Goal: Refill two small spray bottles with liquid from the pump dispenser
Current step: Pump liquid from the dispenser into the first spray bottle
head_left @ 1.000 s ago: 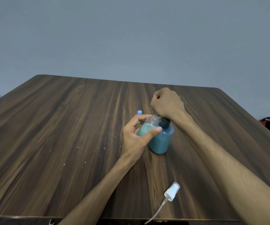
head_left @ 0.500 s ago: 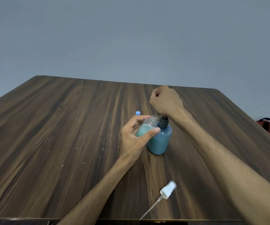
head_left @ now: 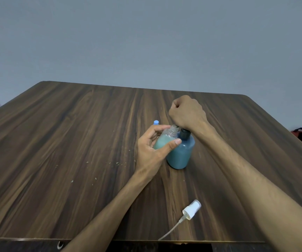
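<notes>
On the dark wooden desk (head_left: pixel 74 151), my left hand (head_left: pixel 151 150) grips the small spray bottle (head_left: pixel 164 140), tilted against the pump dispenser (head_left: pixel 181 153) just right of it. My right hand (head_left: pixel 187 113) is clenched over the dispenser's top. The spray cap (head_left: pixel 192 211) lies nearer me.

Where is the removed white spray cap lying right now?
The white spray cap lies on the table near its front edge, between the forearms, well nearer the camera than the blue pump dispenser.

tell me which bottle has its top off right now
The small clear spray bottle in the left hand: its threaded neck is bare. The blue pump dispenser keeps its dark collar.
</notes>
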